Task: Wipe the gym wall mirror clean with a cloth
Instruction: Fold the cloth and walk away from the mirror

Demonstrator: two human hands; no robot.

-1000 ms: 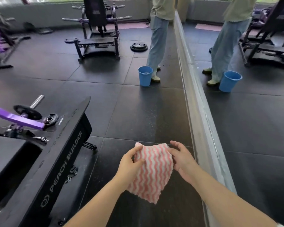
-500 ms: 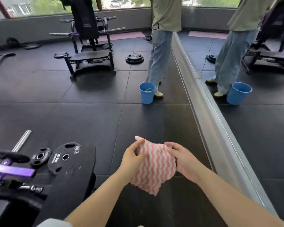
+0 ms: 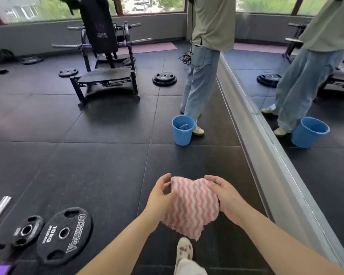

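The second person [image 3: 205, 56] is cut off above the torso.

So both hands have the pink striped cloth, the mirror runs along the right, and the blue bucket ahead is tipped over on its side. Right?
Not quite. The head view shows the blue bucket standing upright on the floor. The rest holds: the left hand and right hand both hold the pink striped cloth, and the mirror runs along the right.

Pink-white wavy-striped cloth [image 3: 191, 207] — bunched, hanging — near mirror [image 3: 326, 175].
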